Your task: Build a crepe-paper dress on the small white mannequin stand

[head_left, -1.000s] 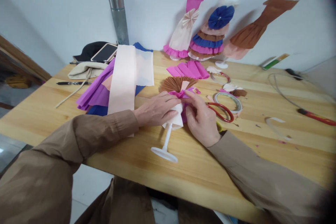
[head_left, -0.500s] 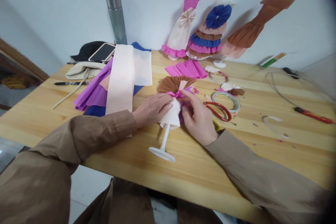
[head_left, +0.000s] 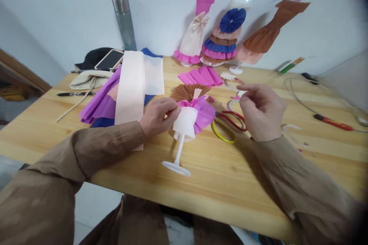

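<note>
A small white dress-form stand [head_left: 178, 160] lies tilted on the table, dressed in white paper [head_left: 184, 124] with a pink-purple crepe paper ruffle [head_left: 204, 115] at its side. Behind the ruffle spreads a pleated brown paper fan [head_left: 188, 92] with a pale strip on it. My left hand [head_left: 161, 116] pinches the paper dress at its left upper edge. Raised to the right, my right hand [head_left: 261, 111] is closed, thumb against curled fingers; whatever it may hold is too small to make out. Below and left of it lie red-handled scissors [head_left: 233, 120] and a yellow-handled pair [head_left: 222, 136].
Folded crepe paper [head_left: 130, 88] in pale pink, purple and blue lies left. A tape roll [head_left: 231, 104] is partly hidden by my right hand. Several paper-dressed forms, including a blue-flowered one [head_left: 233, 19], stand at the wall, near a flask [head_left: 124, 23]. A red-handled corded tool [head_left: 333, 122] lies right.
My right hand has left the dress and moved right and up, over the tape roll. The purple ruffle and yellow handle now show. My left hand stays at the dress.
</note>
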